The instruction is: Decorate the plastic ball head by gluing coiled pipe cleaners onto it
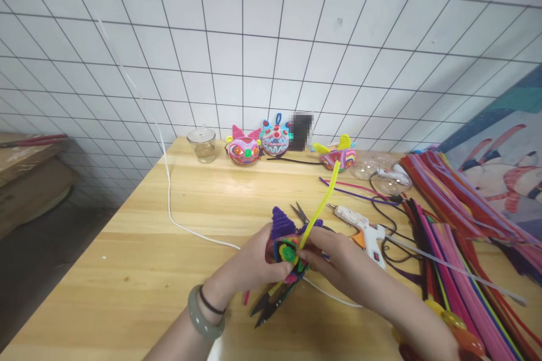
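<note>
My left hand (258, 259) is wrapped round a colourful pipe-cleaner figure (288, 251) with purple pointed ears and a green and yellow round on its front. A yellow pipe cleaner (319, 206) rises from the figure, its lower end pinched between the thumb and fingers of my right hand (326, 248). Below the figure, dark-bladed snips (266, 309) lie on the wooden table (139, 271). The tips of some scissors (300, 212) show just behind it.
A white glue gun (359, 228) with its cord lies right of my hands. Pipe-cleaner bundles (457, 271) cover the right side. Finished figures (244, 149), a glass cup (202, 145) and clear plastic shells (392, 179) stand along the back. A white cable (190, 230) crosses the table.
</note>
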`<action>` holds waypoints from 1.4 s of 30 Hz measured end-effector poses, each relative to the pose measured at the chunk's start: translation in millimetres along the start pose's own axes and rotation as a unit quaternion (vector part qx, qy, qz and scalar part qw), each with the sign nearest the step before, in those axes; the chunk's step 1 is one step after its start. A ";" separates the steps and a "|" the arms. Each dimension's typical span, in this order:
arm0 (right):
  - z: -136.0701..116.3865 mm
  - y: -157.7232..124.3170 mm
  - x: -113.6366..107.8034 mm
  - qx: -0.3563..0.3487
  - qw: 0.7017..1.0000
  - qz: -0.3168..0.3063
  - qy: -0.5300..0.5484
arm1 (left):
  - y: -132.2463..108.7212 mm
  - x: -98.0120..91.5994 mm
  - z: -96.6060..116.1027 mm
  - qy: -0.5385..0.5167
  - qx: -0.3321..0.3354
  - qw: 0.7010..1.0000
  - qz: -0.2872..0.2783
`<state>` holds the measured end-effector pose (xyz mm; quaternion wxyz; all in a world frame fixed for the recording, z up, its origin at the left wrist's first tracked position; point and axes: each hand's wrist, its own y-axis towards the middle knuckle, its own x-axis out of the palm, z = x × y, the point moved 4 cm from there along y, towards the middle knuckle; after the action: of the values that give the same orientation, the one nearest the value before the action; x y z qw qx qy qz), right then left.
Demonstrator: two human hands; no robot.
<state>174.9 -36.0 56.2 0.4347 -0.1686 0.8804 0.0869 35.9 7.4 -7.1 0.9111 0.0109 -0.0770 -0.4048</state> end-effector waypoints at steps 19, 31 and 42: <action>2.9 0.3 2.0 0.017 0.999 0.005 0.033 | 1.4 3.8 1.1 -0.095 -0.024 0.995 0.011; 6.2 -2.4 4.5 0.034 0.994 0.017 0.101 | 2.4 0.0 5.2 -0.006 -0.021 0.998 0.054; 85.5 -59.0 2.2 0.189 0.977 0.091 0.047 | -0.4 -16.8 -1.7 -0.091 -0.020 0.990 0.108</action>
<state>258.5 -65.6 2.2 0.4076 -0.0070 0.9118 -0.0497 24.8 19.5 -11.0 0.9389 -0.0520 -0.1520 -0.3045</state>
